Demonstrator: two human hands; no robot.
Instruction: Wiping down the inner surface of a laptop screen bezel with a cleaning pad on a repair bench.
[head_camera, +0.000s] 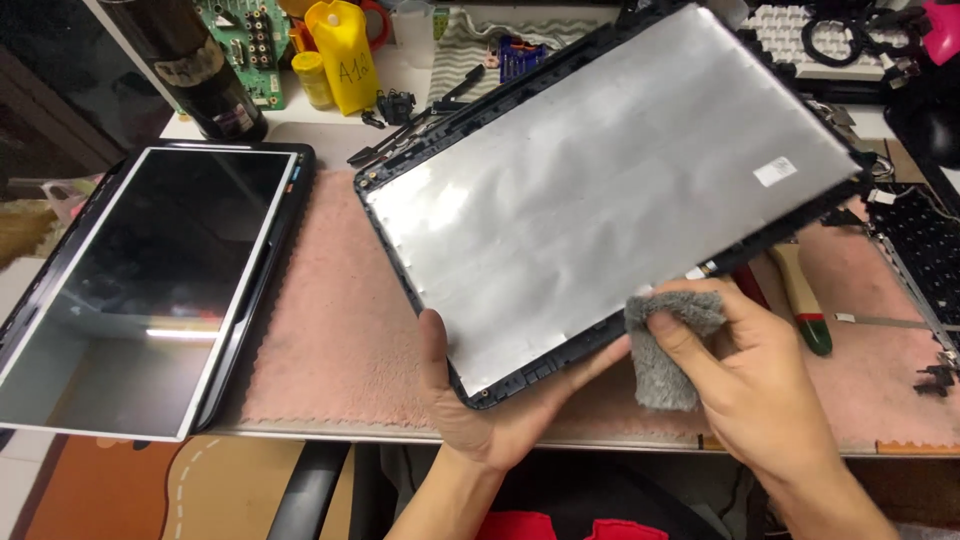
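Wiping looks underway: the left hand (480, 405) cradles the near corner of the black-framed laptop lid with silvery foil lining (610, 170), while the right hand (745, 385) pinches a grey fluffy cloth (665, 345) against the rim just beside; further strokes would need a steady hold.

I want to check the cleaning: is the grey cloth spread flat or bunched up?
Bunched up. The right hand pinches the grey cloth into a wad against the lid panel's edge.
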